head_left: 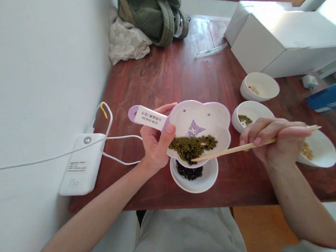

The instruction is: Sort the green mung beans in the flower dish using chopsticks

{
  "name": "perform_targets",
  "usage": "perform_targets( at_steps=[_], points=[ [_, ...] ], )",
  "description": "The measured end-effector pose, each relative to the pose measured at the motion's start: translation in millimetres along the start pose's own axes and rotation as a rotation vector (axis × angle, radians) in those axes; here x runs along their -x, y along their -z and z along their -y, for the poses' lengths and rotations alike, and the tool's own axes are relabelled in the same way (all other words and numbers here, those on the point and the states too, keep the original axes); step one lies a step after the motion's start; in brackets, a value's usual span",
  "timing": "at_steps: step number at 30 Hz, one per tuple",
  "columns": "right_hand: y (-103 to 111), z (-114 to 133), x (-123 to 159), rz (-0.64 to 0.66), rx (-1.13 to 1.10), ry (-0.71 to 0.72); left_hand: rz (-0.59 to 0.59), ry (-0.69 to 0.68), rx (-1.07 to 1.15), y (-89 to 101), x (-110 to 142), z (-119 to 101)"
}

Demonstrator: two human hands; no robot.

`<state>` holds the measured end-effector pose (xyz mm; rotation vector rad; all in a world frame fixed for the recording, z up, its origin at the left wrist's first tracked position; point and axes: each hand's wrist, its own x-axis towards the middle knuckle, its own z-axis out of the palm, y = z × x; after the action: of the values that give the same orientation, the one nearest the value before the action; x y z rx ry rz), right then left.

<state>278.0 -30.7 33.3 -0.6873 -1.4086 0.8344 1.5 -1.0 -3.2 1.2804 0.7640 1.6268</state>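
My left hand (158,146) grips a flower-shaped white dish (210,123) with a purple rim, its thumb at the base of the labelled handle. Green beans (183,146), mixed with some black ones, lie in the dish along its near side. The dish is held over a white bowl (210,180) of black beans (190,172), partly covering it. My right hand (278,137) is closed around wooden chopsticks (238,148). Their tips reach in among the beans at the dish's near edge.
To the right stand white bowls with green beans (244,120), pale bits (253,90) and yellowish pieces (307,151). A power bank (83,164) with white cables lies left, by the wall. Farther back are a green bag (154,15), a plastic wrapper (211,50) and a white box (279,37).
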Motion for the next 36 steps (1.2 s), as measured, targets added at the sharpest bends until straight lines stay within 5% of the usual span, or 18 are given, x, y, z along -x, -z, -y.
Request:
perform_targets(
  at_steps=[36],
  points=[
    [-4.3,3.3,6.3,-0.034,0.058,-0.036,-0.018,-0.036,-0.033,-0.2,1.5,0.2]
  ],
)
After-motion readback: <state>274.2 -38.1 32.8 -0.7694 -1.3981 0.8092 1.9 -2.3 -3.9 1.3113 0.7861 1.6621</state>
